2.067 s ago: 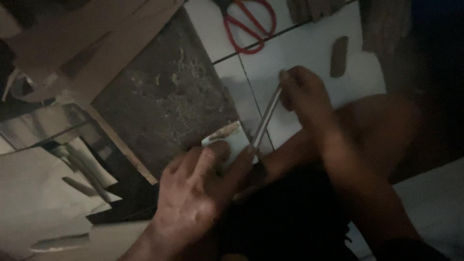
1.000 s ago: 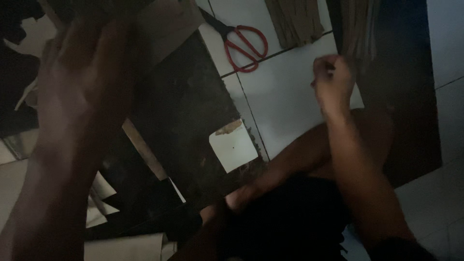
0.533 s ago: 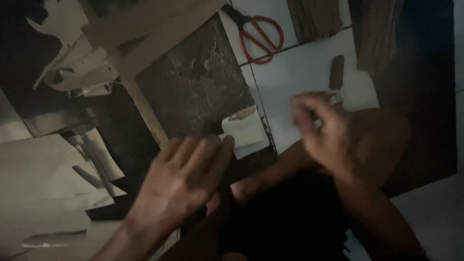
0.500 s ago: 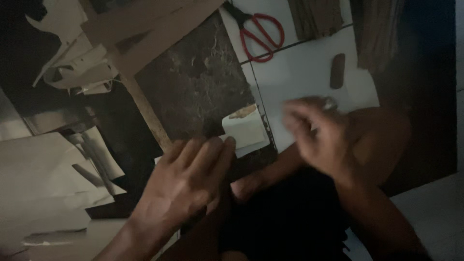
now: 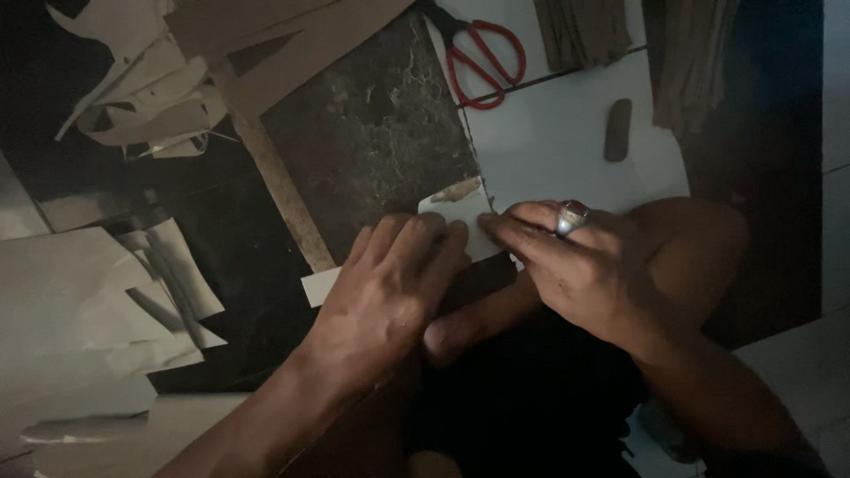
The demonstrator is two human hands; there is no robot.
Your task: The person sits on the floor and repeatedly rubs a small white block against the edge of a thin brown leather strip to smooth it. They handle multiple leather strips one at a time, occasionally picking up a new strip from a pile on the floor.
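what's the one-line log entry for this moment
left hand: flat on white paper piece | right hand: fingertips pressing same piece | red scissors: lying beyond, untouched

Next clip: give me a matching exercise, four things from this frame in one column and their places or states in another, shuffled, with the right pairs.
Things:
1. red-handled scissors
2. small white paper piece
3. small dark oblong block
4. silver ring with a dark red stone

Places or states:
A. on a finger of the right hand
B. pressed under the fingertips of both hands
C. lying alone on the white sheet
D. lying at the top edge, blades towards the left

Pairs: 1-D, 2-B, 3-C, 4-A
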